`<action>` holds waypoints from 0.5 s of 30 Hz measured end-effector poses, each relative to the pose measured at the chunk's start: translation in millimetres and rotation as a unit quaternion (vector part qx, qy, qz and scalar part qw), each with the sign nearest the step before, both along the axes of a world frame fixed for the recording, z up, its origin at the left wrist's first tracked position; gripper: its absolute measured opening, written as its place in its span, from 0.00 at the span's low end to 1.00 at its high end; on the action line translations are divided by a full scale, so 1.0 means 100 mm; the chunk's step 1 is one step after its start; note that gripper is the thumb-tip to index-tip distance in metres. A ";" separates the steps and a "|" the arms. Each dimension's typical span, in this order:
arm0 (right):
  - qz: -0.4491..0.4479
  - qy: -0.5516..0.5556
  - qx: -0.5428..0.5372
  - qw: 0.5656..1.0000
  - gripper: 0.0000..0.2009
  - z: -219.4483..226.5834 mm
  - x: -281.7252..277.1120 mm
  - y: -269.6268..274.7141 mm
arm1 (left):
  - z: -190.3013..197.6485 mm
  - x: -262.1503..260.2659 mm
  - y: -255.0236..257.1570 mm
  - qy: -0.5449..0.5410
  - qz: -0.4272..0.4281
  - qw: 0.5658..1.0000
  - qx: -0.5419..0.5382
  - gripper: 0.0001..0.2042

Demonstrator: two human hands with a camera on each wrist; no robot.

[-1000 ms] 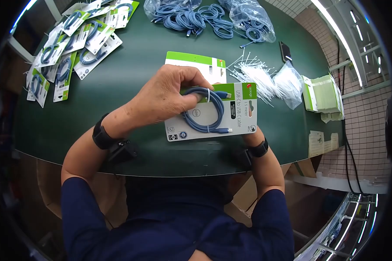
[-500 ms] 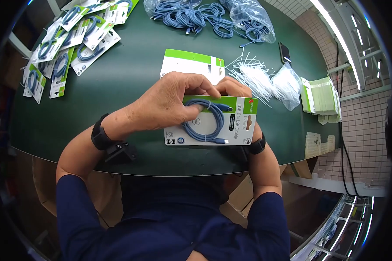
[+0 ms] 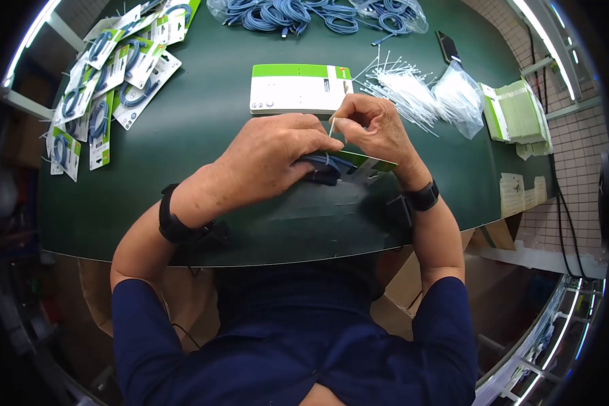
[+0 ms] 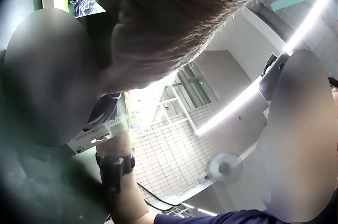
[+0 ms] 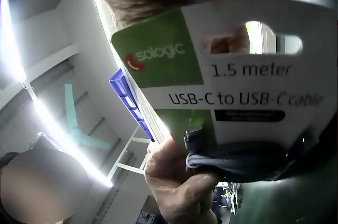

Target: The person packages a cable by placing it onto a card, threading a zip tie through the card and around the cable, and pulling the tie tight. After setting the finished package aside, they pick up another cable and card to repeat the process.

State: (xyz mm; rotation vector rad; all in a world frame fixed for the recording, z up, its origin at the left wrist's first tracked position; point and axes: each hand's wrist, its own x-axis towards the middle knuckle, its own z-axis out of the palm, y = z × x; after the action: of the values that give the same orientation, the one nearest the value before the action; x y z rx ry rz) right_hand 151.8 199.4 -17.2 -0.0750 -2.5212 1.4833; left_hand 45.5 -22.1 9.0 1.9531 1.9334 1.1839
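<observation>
A blue USB-C cable (image 3: 326, 161) lies coiled against a green-and-white packaging card (image 3: 379, 164), which is tipped so its face turns toward the person's body. My left hand (image 3: 267, 152) grips card and coil at the left side, thumb over the cable. Above the card's top edge, my right hand (image 3: 379, 132) pinches a thin white cable tie (image 3: 332, 126) between thumb and forefinger. The right wrist view shows the card's printed front (image 5: 248, 84) with its hanging slot, and the coiled cable (image 5: 237, 160) below the lettering.
Blank cards (image 3: 298, 101) lie just beyond the hands. Behind the right hand are loose white cable ties (image 3: 402, 91), a bag of ties (image 3: 459, 101), a phone (image 3: 446, 47) and a card stack (image 3: 517, 111). Finished-looking carded cables (image 3: 101, 118) pile at left; bundled blue cables (image 3: 271, 17) lie at the back.
The card has tipped from facing up to nearly edge-on in the head view. My right hand has come from behind it to above its top edge, pinching a white cable tie.
</observation>
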 end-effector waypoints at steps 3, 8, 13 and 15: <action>0.004 0.001 -0.018 1.000 0.03 0.03 0.02 -0.03 | 0.03 0.06 0.00 0.011 -0.012 1.000 0.006 0.15; 0.012 0.009 -0.067 0.998 0.04 0.02 0.03 -0.09 | 0.02 0.10 0.01 -0.019 -0.002 1.000 -0.017 0.14; -0.028 0.004 -0.074 0.997 0.04 -0.02 0.01 -0.10 | 0.04 0.08 0.05 -0.001 0.028 0.999 -0.016 0.12; -0.022 0.005 -0.068 0.997 0.04 -0.07 0.01 -0.08 | 0.05 0.07 0.06 0.001 0.038 0.999 -0.016 0.12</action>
State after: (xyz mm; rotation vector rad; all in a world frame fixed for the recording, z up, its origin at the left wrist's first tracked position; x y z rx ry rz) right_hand 152.9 191.8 -24.4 -0.1432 -2.3927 1.6327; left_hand 52.4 -16.2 13.8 1.8817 2.0306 1.1624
